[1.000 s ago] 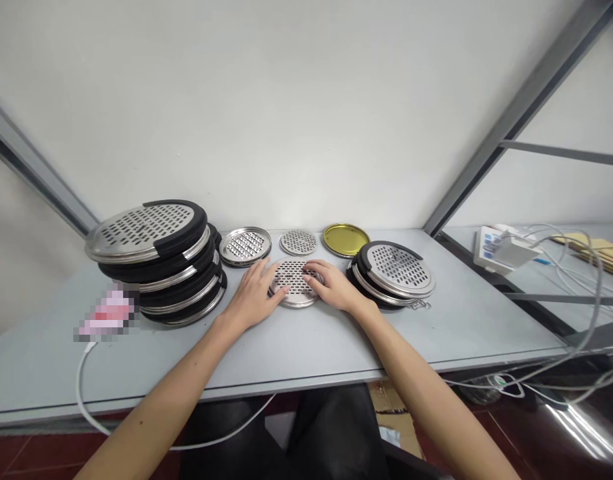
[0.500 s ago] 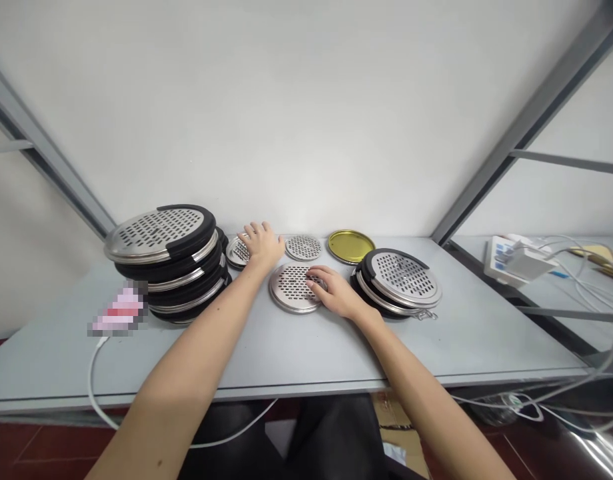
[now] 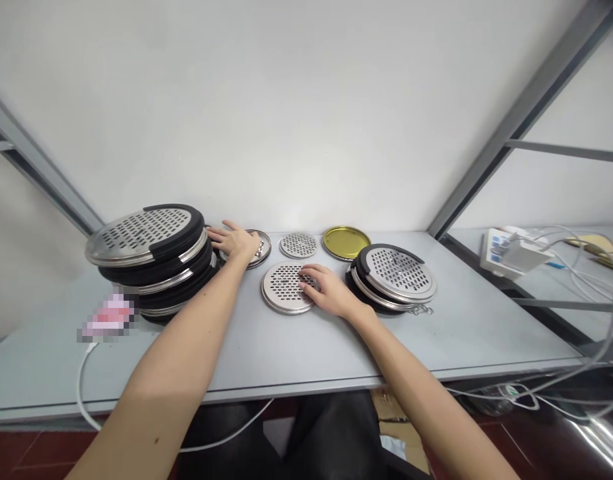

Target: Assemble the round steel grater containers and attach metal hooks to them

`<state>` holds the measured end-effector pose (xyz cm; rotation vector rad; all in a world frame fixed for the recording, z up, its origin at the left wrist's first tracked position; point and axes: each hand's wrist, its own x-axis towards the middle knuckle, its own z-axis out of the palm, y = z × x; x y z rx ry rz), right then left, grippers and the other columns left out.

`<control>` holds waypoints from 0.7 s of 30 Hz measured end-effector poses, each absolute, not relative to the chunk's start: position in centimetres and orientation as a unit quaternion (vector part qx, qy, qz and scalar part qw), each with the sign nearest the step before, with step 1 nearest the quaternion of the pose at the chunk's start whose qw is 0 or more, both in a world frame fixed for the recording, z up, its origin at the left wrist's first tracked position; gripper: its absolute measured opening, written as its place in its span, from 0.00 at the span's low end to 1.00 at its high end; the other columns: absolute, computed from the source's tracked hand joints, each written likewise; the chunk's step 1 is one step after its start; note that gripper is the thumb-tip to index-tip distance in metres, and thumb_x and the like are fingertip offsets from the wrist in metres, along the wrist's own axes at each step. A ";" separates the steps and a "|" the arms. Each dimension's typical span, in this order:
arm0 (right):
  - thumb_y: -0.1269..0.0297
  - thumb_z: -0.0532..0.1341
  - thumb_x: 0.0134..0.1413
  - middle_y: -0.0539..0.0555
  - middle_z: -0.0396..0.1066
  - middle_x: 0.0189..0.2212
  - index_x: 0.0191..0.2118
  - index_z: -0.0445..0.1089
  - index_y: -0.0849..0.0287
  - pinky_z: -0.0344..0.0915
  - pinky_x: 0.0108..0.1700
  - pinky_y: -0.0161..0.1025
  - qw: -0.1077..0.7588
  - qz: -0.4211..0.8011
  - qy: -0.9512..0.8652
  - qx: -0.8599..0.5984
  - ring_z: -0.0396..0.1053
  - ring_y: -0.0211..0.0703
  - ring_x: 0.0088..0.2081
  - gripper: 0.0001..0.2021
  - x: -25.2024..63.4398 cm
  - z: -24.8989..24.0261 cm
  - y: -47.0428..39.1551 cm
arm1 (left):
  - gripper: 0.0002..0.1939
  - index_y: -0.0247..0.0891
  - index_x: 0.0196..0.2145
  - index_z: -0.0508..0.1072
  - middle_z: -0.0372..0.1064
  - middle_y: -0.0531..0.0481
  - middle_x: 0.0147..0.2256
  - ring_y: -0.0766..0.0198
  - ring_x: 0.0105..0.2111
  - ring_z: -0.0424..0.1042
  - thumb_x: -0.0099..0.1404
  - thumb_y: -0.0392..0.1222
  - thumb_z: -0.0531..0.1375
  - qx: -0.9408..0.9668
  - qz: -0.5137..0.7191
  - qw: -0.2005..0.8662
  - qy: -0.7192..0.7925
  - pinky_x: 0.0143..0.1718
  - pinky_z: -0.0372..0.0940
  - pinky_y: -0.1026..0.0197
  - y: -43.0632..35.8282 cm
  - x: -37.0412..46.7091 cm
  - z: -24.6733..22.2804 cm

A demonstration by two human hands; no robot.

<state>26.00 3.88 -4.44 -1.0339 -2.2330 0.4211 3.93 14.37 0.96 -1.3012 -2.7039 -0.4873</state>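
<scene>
My left hand (image 3: pixel 235 241) reaches to the back of the table with its fingers spread, over a round metal dish (image 3: pixel 264 248). Small shiny bits show in the dish; the hand covers much of it. My right hand (image 3: pixel 331 290) rests on the right side of a perforated round metal plate (image 3: pixel 281 287), thumb and fingers apart on its top. To my left hand's left stands a tall stack of perforated round plates with black rims (image 3: pixel 151 233). A shorter stack of the same kind (image 3: pixel 401 273) is right of my right hand.
A flat perforated disc (image 3: pixel 298 245) and a gold-coloured round lid (image 3: pixel 345 241) lie along the wall. A blurred pink item (image 3: pixel 109 317) with a white cable lies at the left. Grey metal posts frame the table. At the right are a white power strip (image 3: pixel 496 250) and loose cables.
My left hand has moved left across the metal dish, uncovering its right side. My right hand stays on the perforated plate. The whole view has shifted slightly.
</scene>
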 end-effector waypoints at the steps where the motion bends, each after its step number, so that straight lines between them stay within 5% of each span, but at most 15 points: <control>1: 0.57 0.55 0.63 0.62 0.69 0.51 0.51 0.69 0.60 0.63 0.57 0.49 0.316 0.160 -0.848 -0.394 0.67 0.51 0.52 0.16 26.0 -4.5 3.9 | 0.45 0.24 0.66 0.49 0.39 0.17 0.65 0.29 0.66 0.37 0.60 0.56 0.56 -0.419 -0.154 0.042 -0.894 0.60 0.41 0.29 14.4 3.8 1.1; 13: 0.59 0.56 0.63 0.61 0.69 0.50 0.49 0.70 0.60 0.62 0.56 0.48 0.317 0.164 -0.849 -0.390 0.67 0.50 0.51 0.15 25.9 -4.2 3.7 | 0.43 0.26 0.64 0.55 0.44 0.21 0.65 0.28 0.63 0.48 0.59 0.59 0.56 -0.431 -0.111 0.027 -0.895 0.57 0.49 0.31 14.4 2.4 0.8; 21: 0.59 0.56 0.62 0.61 0.69 0.51 0.50 0.69 0.60 0.62 0.56 0.47 0.315 0.167 -0.848 -0.392 0.67 0.49 0.52 0.15 25.9 -4.4 3.9 | 0.22 0.28 0.55 0.67 0.63 0.24 0.55 0.38 0.57 0.60 0.63 0.35 0.55 -0.447 -0.141 0.094 -0.878 0.52 0.56 0.38 15.0 1.9 0.2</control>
